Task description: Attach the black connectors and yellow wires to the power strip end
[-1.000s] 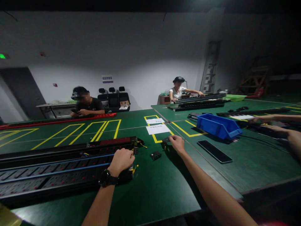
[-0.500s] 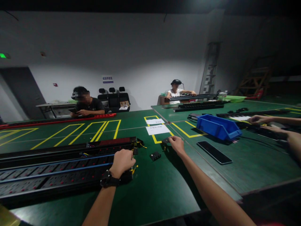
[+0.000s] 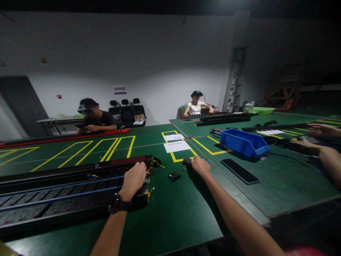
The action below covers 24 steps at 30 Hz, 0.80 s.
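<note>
Green tables (image 3: 186, 213) with yellow lines fill a dim room with a white wall behind. On the near table lies a long black power strip (image 3: 66, 193) with blue wires. The left hand (image 3: 133, 179), with a watch on the wrist, rests on the right end of this strip, its fingers curled closed around that end. The right hand (image 3: 201, 165) is stretched forward and its fingers close on a small black part (image 3: 187, 161) at the yellow line. Another small black piece (image 3: 174, 176) lies between the two hands. A blue bin (image 3: 243, 142) and a phone (image 3: 239, 170) are to the right.
</note>
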Available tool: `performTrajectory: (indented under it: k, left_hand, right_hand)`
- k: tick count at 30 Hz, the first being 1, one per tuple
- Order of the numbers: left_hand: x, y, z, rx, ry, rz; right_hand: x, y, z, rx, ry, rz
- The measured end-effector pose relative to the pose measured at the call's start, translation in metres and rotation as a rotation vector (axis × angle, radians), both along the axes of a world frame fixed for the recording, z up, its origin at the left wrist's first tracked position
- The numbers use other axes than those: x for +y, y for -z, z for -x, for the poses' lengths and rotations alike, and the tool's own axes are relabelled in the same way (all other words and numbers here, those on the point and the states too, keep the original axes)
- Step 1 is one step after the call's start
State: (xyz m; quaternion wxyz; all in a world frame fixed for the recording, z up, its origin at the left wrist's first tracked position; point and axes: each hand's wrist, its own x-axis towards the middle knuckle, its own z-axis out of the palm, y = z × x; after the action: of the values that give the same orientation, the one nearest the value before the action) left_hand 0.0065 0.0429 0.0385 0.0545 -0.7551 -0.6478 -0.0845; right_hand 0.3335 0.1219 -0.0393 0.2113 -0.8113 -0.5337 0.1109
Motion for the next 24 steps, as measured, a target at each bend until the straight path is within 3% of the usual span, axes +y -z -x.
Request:
performTrajectory:
  k: [4, 9, 13, 15, 17, 20, 24]
  left_hand:
    - [0.005, 0.004, 0.000, -0.105, 0.047, -0.095]
    - [0.008, 0.008, -0.001, -0.380, 0.256, -0.149]
    - [0.008, 0.008, -0.005, -0.571, 0.422, -0.138]
    - [0.007, 0.009, -0.008, -0.650, 0.457, -0.116]
    - [0.006, 0.009, -0.011, -0.728, 0.468, -0.074]
    - [0.004, 0.010, -0.014, -0.833, 0.485, 0.004]
    - [0.002, 0.008, -0.018, -0.933, 0.533, 0.078]
  right_hand:
    - [-0.005, -0.007, 0.004, -0.103, -0.023, 0.050]
    - [-0.006, -0.007, 0.001, -0.140, -0.028, 0.042]
    - [-0.006, -0.007, 0.000, -0.145, 0.008, -0.043]
    - [-0.008, -0.011, 0.004, -0.105, -0.011, -0.174]
    - [-0.010, -0.017, 0.015, 0.032, -0.112, -0.381]
    - [-0.018, -0.025, 0.042, 0.393, -0.405, -0.594]
    - [-0.038, -0.030, 0.081, 0.790, -0.815, -0.379]
